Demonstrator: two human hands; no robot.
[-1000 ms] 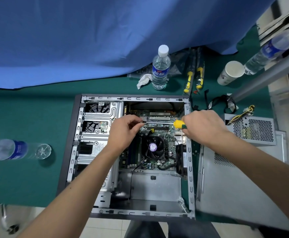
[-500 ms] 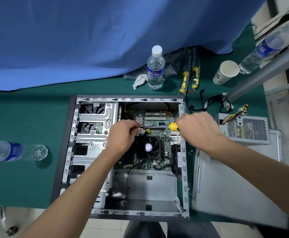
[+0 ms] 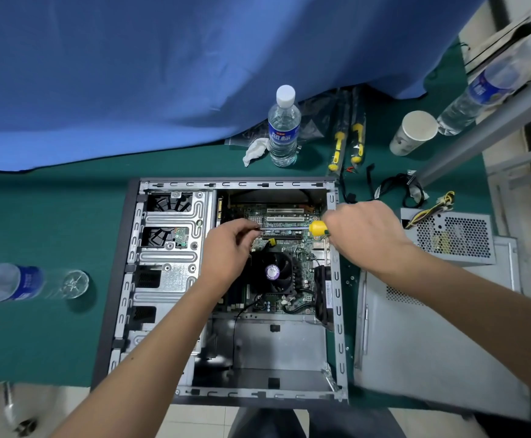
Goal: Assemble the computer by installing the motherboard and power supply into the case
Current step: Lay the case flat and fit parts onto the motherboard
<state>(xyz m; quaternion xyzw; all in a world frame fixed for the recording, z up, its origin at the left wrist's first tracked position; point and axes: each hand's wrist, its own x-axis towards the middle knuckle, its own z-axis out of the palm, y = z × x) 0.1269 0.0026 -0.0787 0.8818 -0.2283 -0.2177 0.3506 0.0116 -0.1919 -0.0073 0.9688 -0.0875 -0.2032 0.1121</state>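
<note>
An open computer case (image 3: 175, 184) lies on its side near the front edge of a green counter (image 3: 52, 222). The motherboard (image 3: 302, 279) already sits inside it, toward the case's right wall. The power supply (image 3: 453, 235) is still outside, resting on the counter just beside the case's right wall, partly on the detached side panel (image 3: 422, 343).

The likeliest mishap is the screwdriver (image 3: 318, 227) tip slipping off a small screw: the shaft lies nearly flat across the board, so a slip could scrape the expansion slots or drop the screw among the components, where it would be hard to retrieve. Whether a screw is actually at the tip cannot be made out.

Both forearms reach in from the front edge. The right hand (image 3: 365, 232) is curled round the yellow screwdriver handle, knuckles up, above the case's right wall. The left hand (image 3: 229, 251) hovers over the board beside the black cooler fan (image 3: 272, 272), fingertips pinched together at the far end of the shaft, apparently steadying the tip.
</note>
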